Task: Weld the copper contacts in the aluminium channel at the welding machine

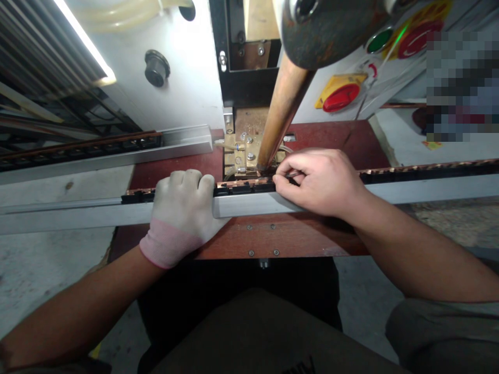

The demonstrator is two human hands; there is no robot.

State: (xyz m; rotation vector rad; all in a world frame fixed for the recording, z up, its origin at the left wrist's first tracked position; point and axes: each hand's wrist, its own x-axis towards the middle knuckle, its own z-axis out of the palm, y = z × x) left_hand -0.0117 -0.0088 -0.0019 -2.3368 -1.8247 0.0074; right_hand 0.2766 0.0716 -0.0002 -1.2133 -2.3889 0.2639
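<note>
A long grey metal rail point(249, 203) with a black and copper strip point(241, 186) along its top lies across a dark red work plate point(296, 236). My left hand point(181, 215), in a white glove with a pink cuff, is wrapped over the rail left of centre. My bare right hand point(317, 182) rests on the rail to the right, its fingertips pinched together on the strip. Just beyond the fingers a copper rod point(283, 111) comes down onto a brass block with screws point(244, 150).
A second rail point(105, 150) lies behind at the left. The white machine front carries a black knob point(156, 67), a red and yellow switch point(341, 96), a green lamp point(379, 40) and a big red button point(419, 37). Grey benches flank the plate.
</note>
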